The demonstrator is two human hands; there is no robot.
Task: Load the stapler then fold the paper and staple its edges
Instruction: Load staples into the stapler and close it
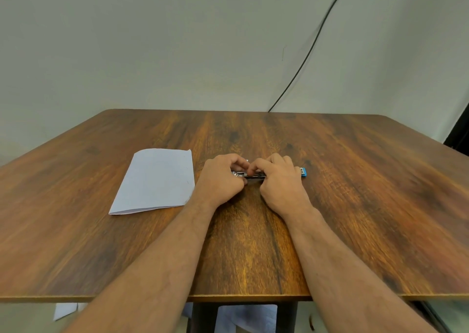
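Head view. Count: one stapler, one folded paper, two hands, one wooden table, one black cable running down the wall behind the table.

Left hand: fingers curled, tips gathered over the left end of the stapler's metal part, pinching it. Right hand: fingers curled over the stapler's middle and right portion, holding it down against the table. The fingertips of both hands meet above the exposed metal channel.

The stapler lies flat on the table, lengthwise left to right, between and beneath the two hands. Its blue end protrudes just past the right hand's knuckles. Whether staples sit in the channel cannot be determined.

The paper lies flat on the table just left of the left hand, folded edge toward the person, not touched by either hand.
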